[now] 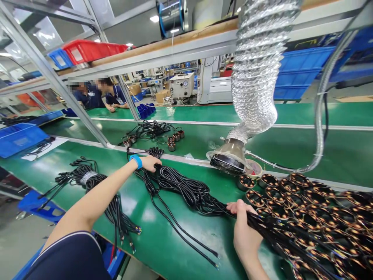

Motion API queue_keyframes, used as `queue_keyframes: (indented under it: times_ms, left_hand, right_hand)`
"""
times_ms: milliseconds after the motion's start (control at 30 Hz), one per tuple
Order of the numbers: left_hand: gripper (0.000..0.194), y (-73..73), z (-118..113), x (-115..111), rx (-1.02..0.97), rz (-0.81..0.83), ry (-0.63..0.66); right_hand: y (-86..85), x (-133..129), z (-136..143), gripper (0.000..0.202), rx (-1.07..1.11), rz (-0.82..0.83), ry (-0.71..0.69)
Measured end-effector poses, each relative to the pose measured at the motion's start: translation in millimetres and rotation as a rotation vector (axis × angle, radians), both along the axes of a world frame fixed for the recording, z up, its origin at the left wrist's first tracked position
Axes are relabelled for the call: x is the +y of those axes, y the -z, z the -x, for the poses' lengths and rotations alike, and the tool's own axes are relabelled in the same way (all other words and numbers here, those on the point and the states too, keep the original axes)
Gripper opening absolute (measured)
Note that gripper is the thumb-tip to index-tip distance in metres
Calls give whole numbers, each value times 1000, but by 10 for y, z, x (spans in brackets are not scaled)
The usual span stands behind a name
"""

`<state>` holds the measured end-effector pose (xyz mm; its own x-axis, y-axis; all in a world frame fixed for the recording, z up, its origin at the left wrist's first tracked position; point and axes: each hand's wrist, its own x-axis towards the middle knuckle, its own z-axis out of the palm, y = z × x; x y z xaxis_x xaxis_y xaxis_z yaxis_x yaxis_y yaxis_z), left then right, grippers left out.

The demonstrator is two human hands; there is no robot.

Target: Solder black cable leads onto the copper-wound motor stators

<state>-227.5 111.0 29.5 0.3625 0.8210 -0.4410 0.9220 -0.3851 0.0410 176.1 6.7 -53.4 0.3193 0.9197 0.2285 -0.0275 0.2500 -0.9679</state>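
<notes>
A long bundle of black cables (186, 188) stretches across the green bench between my hands. My left hand (150, 163), below a blue wristband, is closed around its far left end, close to a cluster of black connectors (155, 152). Further right, my right hand (246, 229) wraps round the bundle where the cables run together. From there the loose cable ends lie over many copper-wound stator rings (305, 210). Two cables (186, 229) trail off the bundle toward the front edge, their tips bare. To the left of my left arm rests another tied cable bundle (90, 179).
A flexible silver duct (258, 70) hangs down to a fume hood (229, 155) behind the bundle. Several stators (171, 144) and more cables (154, 129) lie past the metal strip. A blue bin (21, 138) stands at left. Two people (115, 93) sit across the line.
</notes>
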Motion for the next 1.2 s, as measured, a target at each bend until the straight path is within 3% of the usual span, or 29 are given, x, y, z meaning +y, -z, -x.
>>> queue_keyframes:
  times_ms: [133,267,433,600,767,900,1000,1067,1133,1200]
  left_hand:
    - [53,82,-45,-165,33,-90,4]
    - [41,96,-114,-257,124,-146,-30]
    - [25,97,-106,-511,140,-117,-115]
    - [22,38,-91,-734,129,-49,-170]
    - [30,-175,-111,-784,139,-193,-203]
    - [24,-540,14,-762,185,-358,-175]
    - [22,-848,305,-705,223,-368,-218]
    - [23,-978,563,-659,242,-375,-276]
    - [24,-1005,817,-634,262,-376,-361]
    - [29,-940,1012,-642,285,-341,-428]
  right_hand:
    - [-11,19,4,41,31,-14,8]
    - [-18,26,11,40,79,-16,3]
    - [-2,38,3,41,72,-6,-24]
    - [-4,49,1,42,36,-7,-47]
    - [-46,79,6,42,116,-30,-78]
    - [-309,105,134,43,242,-2,-182]
    - [-589,154,391,43,321,-7,-265]
    - [-690,207,627,44,408,-14,-306]
    - [-659,263,875,45,491,26,-345]
    - [-502,305,1087,46,511,144,-366]
